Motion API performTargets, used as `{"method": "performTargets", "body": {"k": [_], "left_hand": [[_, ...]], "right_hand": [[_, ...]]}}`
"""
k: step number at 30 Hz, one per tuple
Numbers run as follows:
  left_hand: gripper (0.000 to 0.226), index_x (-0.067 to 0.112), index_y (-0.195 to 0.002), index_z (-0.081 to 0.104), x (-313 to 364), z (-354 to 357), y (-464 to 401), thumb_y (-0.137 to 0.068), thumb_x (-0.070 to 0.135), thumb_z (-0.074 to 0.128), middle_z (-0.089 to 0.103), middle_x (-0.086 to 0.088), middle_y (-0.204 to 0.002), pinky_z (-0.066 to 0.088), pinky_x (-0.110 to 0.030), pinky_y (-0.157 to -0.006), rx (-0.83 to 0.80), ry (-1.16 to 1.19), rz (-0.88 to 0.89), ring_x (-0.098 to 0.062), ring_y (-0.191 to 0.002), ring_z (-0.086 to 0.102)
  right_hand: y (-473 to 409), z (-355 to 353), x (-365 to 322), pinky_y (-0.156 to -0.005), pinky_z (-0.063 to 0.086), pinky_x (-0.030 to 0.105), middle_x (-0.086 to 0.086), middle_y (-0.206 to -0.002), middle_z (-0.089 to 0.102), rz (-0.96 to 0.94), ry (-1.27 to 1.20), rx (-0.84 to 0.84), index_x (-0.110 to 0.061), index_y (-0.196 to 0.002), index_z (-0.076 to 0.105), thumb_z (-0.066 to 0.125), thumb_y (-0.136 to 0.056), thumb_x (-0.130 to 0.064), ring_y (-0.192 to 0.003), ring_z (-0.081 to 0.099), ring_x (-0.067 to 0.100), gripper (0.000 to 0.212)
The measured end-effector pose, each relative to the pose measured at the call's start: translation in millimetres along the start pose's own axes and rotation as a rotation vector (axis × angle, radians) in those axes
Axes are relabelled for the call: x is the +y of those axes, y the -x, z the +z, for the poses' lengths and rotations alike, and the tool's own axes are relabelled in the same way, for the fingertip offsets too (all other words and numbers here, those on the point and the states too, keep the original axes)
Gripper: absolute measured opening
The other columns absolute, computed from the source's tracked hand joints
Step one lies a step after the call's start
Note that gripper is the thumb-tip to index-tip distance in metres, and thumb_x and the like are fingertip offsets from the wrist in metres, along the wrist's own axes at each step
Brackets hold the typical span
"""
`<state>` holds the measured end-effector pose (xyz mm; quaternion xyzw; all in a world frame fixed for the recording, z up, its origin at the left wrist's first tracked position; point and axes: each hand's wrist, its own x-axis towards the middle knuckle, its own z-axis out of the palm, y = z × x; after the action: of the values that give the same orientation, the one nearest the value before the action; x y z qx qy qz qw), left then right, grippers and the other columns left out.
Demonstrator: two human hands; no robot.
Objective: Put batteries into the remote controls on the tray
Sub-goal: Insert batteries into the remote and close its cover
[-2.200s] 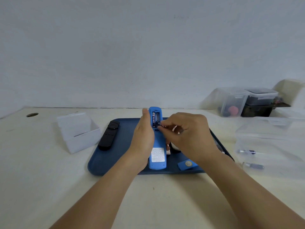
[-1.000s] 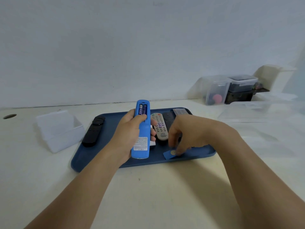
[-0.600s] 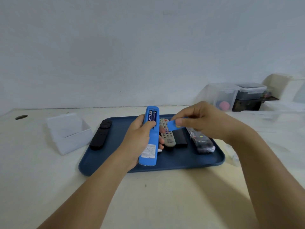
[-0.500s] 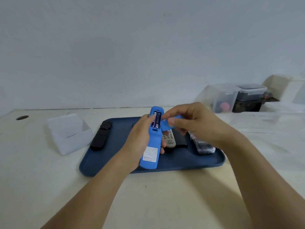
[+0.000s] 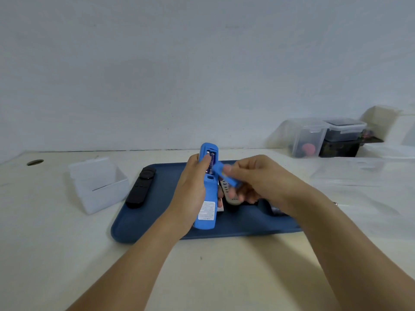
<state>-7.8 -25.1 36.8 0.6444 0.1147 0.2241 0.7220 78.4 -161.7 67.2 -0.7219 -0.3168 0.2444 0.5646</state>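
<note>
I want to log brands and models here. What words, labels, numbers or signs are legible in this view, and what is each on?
No text can be read.
White label on the back of the blue remote: printed lines, too small and blurred.
Batteries in its open compartment: markings blurred.
Grey remote on the tray: button markings unreadable, mostly hidden by the right hand.

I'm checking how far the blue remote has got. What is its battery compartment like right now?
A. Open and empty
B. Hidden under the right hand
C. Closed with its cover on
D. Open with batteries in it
D: the blue remote, held by the left hand, shows batteries in its open compartment, while the right hand holds the blue cover beside it, not yet fitted.
</note>
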Motion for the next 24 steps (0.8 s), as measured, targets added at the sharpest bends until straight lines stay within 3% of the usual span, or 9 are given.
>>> {"method": "performTargets", "body": {"k": [2, 4, 11, 15, 19, 23, 24], "left_hand": [[0.02, 0.017, -0.099, 0.053, -1, 1, 2, -0.101, 0.037, 0.055, 0.062, -0.004, -0.078, 0.051, -0.035, -0.055, -0.05, -0.038, 0.07, -0.021, -0.062, 0.059], [0.019, 0.018, -0.106, 0.051, -3, 3, 4, -0.098, 0.033, 0.061, 0.06, 0.002, -0.075, 0.053, -0.038, -0.058, -0.108, -0.063, 0.127, -0.018, -0.065, 0.06], [0.035, 0.022, -0.119, 0.047, -8, 1, 4, -0.092, 0.027, 0.069, 0.059, 0.009, -0.07, 0.056, -0.026, -0.068, -0.205, -0.197, 0.23, -0.011, -0.07, 0.062], [0.032, 0.021, -0.121, 0.046, -10, 0, 3, -0.096, 0.026, 0.065, 0.06, 0.005, -0.074, 0.061, -0.037, -0.07, -0.244, -0.222, 0.248, -0.011, -0.073, 0.064], [0.028, 0.027, -0.12, 0.049, -9, -3, 3, -0.096, 0.027, 0.064, 0.065, 0.009, -0.077, 0.061, -0.041, -0.064, -0.285, -0.275, 0.26, -0.016, -0.071, 0.066], [0.031, 0.03, -0.122, 0.051, -9, -3, 3, -0.095, 0.026, 0.066, 0.067, 0.008, -0.081, 0.059, -0.037, -0.059, -0.289, -0.272, 0.235, -0.019, -0.068, 0.066], [0.031, 0.03, -0.123, 0.051, -9, -3, 3, -0.095, 0.026, 0.066, 0.066, 0.006, -0.082, 0.058, -0.036, -0.058, -0.286, -0.27, 0.232, -0.019, -0.068, 0.066]], "right_hand": [[0, 6, -2, -0.043, 0.038, 0.02, 0.01, -0.067, 0.068, 0.045, -0.341, -0.021, -0.008, -0.09, 0.063, 0.057, -0.1, -0.03, -0.05, 0.051, 0.015, 0.025], [0, 13, -2, -0.049, 0.037, 0.024, 0.009, -0.069, 0.067, 0.066, -0.444, -0.045, -0.007, -0.09, 0.063, 0.056, -0.101, -0.03, -0.05, 0.052, 0.014, 0.026], [1, 18, 2, -0.05, 0.038, 0.025, 0.012, -0.081, 0.071, 0.052, -0.46, -0.048, -0.004, -0.098, 0.064, 0.059, -0.099, -0.033, -0.051, 0.049, 0.015, 0.03], [-1, 15, 3, -0.045, 0.036, 0.02, 0.014, -0.081, 0.07, 0.089, -0.456, -0.023, -0.004, -0.104, 0.066, 0.066, -0.094, -0.034, -0.052, 0.05, 0.014, 0.032], [-2, 8, 2, -0.041, 0.039, 0.017, 0.007, -0.06, 0.06, 0.157, -0.41, -0.002, -0.01, -0.078, 0.068, 0.074, -0.086, -0.037, -0.049, 0.05, 0.011, 0.029], [-4, 3, 4, -0.039, 0.043, 0.017, 0.006, -0.057, 0.057, 0.174, -0.367, 0.02, -0.007, -0.083, 0.066, 0.078, -0.077, -0.043, -0.047, 0.054, 0.012, 0.039], [-4, 3, 4, -0.04, 0.044, 0.018, 0.007, -0.057, 0.059, 0.172, -0.309, 0.017, -0.007, -0.077, 0.066, 0.077, -0.078, -0.046, -0.047, 0.055, 0.012, 0.04]]}}
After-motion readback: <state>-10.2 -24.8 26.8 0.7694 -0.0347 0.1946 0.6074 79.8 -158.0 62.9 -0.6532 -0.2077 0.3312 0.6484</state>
